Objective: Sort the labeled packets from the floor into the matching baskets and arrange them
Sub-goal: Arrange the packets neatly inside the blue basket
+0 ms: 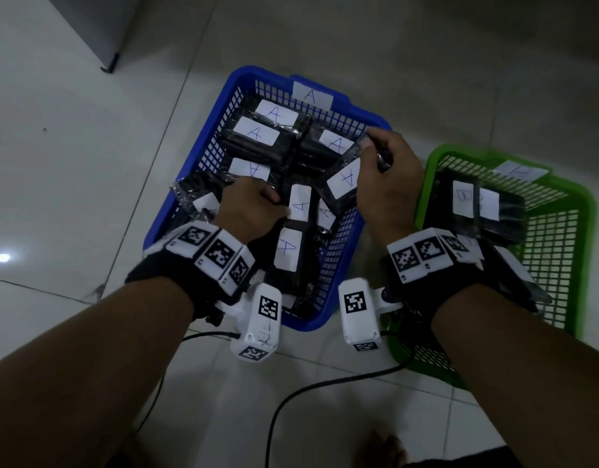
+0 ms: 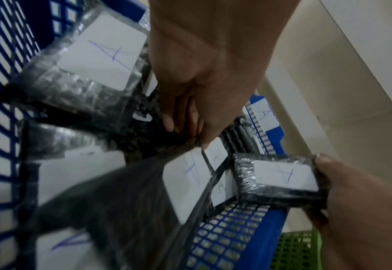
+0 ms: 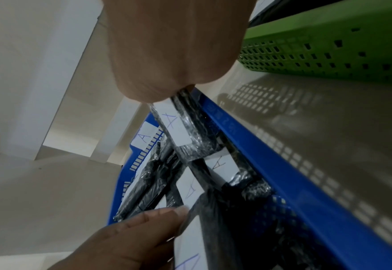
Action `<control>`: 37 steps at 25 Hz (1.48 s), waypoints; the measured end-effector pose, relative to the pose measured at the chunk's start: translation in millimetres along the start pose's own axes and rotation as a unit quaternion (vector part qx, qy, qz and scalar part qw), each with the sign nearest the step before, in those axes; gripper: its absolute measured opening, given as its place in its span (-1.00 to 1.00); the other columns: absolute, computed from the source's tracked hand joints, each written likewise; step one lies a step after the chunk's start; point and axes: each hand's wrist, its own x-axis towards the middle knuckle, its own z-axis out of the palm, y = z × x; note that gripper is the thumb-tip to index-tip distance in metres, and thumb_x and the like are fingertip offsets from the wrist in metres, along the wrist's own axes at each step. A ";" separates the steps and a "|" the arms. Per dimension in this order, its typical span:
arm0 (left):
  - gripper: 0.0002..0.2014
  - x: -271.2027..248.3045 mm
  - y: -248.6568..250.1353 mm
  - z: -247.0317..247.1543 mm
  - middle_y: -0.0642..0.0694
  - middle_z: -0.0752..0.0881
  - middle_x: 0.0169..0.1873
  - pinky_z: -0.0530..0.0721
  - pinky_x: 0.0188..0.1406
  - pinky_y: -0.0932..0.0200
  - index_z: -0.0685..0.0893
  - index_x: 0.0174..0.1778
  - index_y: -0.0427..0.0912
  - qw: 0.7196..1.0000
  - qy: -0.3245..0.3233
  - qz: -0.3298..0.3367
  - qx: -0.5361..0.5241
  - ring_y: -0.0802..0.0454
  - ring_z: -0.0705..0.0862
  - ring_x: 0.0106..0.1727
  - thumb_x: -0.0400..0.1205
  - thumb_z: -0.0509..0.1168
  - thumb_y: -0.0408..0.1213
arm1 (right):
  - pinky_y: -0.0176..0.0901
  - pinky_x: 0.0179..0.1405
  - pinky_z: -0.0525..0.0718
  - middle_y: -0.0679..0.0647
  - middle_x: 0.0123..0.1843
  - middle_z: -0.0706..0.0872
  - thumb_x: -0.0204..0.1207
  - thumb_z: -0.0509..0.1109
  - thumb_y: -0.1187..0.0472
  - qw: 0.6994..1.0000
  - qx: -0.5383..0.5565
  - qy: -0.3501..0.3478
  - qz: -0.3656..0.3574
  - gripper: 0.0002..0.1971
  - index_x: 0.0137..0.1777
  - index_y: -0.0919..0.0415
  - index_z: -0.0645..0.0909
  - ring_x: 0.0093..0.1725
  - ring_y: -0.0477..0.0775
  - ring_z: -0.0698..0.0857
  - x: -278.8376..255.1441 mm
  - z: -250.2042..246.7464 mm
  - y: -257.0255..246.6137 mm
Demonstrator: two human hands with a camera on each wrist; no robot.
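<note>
The blue basket (image 1: 196,143), tagged A, holds several black wrapped packets with white A labels. My left hand (image 1: 257,204) is inside it near the front and pinches the edge of an upright A packet (image 1: 300,204), the thumb against its label; in the left wrist view the fingertips (image 2: 169,122) meet at that packet's top edge (image 2: 185,175). My right hand (image 1: 382,170) grips another A packet (image 1: 343,180) by its end at the basket's right side (image 3: 176,127), tilted over the other packets. The green basket (image 1: 585,211) on the right holds B-labelled packets (image 1: 463,199).
Both baskets stand side by side on pale floor tiles. Black cables (image 1: 325,386) run across the floor near me. A grey cabinet foot (image 1: 110,64) stands at the back left. A bare foot (image 1: 386,447) shows at the bottom edge.
</note>
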 end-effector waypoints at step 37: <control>-0.69 -4.2 8.3 -6.0 -0.10 0.46 -0.44 0.43 -0.44 0.25 0.38 -0.39 -0.11 0.978 -0.066 -0.037 -0.192 0.07 0.44 -0.40 0.63 0.27 -0.44 | -0.47 0.04 0.64 -0.08 -0.01 0.73 0.55 0.45 0.30 0.971 -0.037 -0.238 -0.008 -0.83 0.13 0.20 0.66 -0.01 -0.26 0.70 -6.6 9.1 -6.4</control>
